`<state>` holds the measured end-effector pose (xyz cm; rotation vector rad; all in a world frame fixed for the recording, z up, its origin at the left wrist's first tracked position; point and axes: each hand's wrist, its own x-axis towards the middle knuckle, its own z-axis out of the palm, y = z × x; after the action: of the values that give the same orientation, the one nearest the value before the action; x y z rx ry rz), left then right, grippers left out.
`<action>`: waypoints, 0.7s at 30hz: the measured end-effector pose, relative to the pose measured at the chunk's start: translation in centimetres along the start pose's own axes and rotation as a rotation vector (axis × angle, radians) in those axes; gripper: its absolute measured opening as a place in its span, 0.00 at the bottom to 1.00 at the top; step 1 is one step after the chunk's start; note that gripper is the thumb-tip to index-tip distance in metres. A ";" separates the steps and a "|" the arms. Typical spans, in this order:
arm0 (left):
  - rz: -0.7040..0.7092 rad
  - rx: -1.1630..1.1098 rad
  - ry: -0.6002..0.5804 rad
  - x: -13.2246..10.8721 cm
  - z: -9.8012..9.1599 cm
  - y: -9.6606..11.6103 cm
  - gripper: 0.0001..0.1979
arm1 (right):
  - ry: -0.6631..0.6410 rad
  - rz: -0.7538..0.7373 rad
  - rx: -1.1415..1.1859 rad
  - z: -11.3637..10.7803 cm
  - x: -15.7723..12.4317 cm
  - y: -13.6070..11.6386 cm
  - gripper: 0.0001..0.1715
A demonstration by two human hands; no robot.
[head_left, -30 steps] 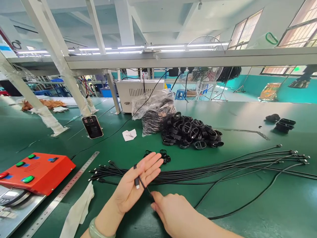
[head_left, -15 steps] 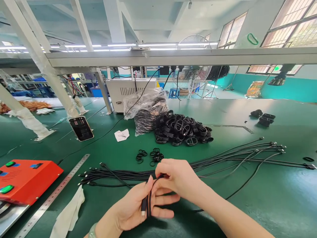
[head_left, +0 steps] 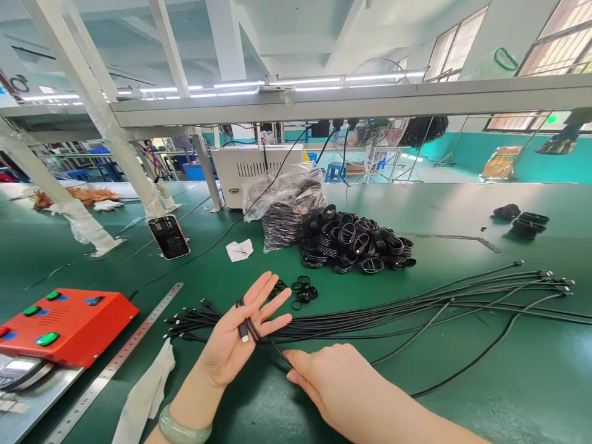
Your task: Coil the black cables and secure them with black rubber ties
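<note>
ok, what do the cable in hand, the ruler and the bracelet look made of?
Cable: probably plastic or rubbery jacket, black; bends softly at the left hand.
Ruler: likely steel; grey sheen, dark markings.
Bracelet: pale green, smooth, glossy; perhaps stone or glass, plastic possible.

Your black cable is thin and flexible, partly wound, with strands lying side by side across the palm of your left hand. One end passes under your thumb, its black plug pointing down with the pale metal tip bare. From the palm a single length slants to your right hand, pinched there between thumb and finger, above the green bench.
</note>
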<state>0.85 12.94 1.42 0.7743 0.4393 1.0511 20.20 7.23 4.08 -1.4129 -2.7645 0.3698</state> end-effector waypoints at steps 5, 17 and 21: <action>-0.004 -0.019 0.034 -0.1 0.5 -1.5 0.27 | -0.037 -0.077 -0.078 -0.8 -1.0 -0.8 0.09; -0.408 -0.009 -0.208 -1.2 1.7 -4.1 0.24 | 0.352 -0.027 0.343 -2.2 0.9 3.5 0.04; -0.557 -0.147 -0.267 -1.4 1.7 -3.4 0.30 | 0.418 0.024 0.435 -0.2 3.3 5.7 0.09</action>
<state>3.42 10.17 -0.01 0.5998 0.3167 0.4468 22.80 13.11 2.78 -1.2431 -2.1717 0.5604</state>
